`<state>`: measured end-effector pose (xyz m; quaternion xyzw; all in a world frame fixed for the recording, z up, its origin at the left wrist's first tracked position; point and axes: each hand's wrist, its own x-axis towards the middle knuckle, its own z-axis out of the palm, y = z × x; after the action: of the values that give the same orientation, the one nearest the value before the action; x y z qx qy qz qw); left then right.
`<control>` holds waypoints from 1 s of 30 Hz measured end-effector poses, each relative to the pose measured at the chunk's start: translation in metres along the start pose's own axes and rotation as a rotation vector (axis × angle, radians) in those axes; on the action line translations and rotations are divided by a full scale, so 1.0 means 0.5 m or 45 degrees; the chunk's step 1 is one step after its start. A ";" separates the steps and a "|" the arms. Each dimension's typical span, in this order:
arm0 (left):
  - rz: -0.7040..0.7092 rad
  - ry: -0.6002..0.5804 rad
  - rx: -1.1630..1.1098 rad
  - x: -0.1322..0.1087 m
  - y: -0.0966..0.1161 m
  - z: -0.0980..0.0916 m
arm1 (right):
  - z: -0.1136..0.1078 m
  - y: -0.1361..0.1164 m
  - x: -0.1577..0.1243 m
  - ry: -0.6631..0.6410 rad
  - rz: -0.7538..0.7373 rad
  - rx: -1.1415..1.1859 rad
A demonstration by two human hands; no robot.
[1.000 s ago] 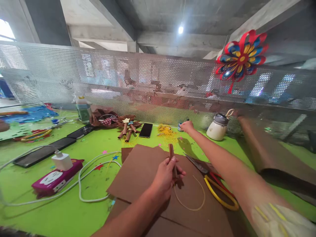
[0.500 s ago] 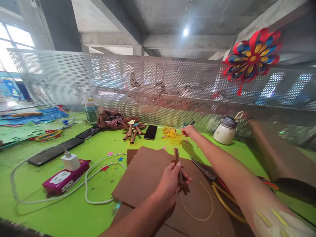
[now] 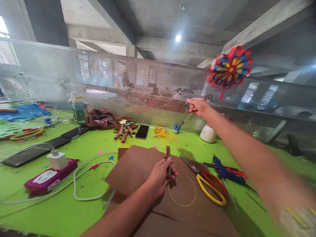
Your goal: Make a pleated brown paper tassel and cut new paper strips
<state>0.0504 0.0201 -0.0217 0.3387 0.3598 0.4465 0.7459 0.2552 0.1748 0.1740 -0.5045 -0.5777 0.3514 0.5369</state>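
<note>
My left hand (image 3: 160, 176) is closed around a small rolled brown paper tube (image 3: 168, 152), held upright over brown paper sheets (image 3: 138, 168). A thin tan string (image 3: 184, 205) loops out below that hand onto the paper. Raised in front of the mesh panel, my right hand (image 3: 198, 107) pinches a thin yellow strand (image 3: 189, 117) slanting down to the left. Where the strand ends I cannot make out. Below it are a small blue jar (image 3: 176, 129) with a dark thin stick leaning in it, and a pile of yellow string (image 3: 161, 132).
Scissors (image 3: 204, 181) lie right of the paper, beside a blue glue gun (image 3: 228, 171). A white pot (image 3: 207, 134) stands under my right forearm. Left are a purple power strip (image 3: 50, 177), white cable (image 3: 74, 184) and black phone (image 3: 142, 132). Brown paper rolls (image 3: 124, 133) sit behind.
My right hand has risen from beside the yellow string pile, and the strand now shows below it. The view has shifted right, showing the scissors and glue gun. My left hand keeps the tube.
</note>
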 end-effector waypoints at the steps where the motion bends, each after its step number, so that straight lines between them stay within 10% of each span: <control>1: 0.000 0.000 -0.013 0.001 0.001 -0.001 | 0.005 -0.003 -0.017 -0.054 0.018 -0.020; 8: -0.004 0.013 -0.075 0.013 -0.002 -0.007 | 0.023 -0.022 -0.194 -0.529 0.021 -0.169; 14: -0.010 0.036 -0.105 0.013 -0.003 -0.004 | -0.005 -0.054 -0.368 -0.453 -0.164 -0.064; 20: -0.107 -0.045 0.005 0.010 0.006 -0.002 | 0.081 0.023 -0.507 -0.530 -0.174 -0.176; 27: -0.246 -0.108 0.072 -0.003 0.012 0.003 | 0.105 0.015 -0.450 0.117 -0.454 0.230; 30: -0.271 -0.123 0.062 -0.005 0.014 0.005 | 0.109 -0.016 -0.411 0.131 -0.501 0.374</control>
<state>0.0487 0.0199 -0.0138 0.3377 0.3682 0.3392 0.7971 0.1830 -0.0170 0.1173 -0.3160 -0.5794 0.2942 0.6914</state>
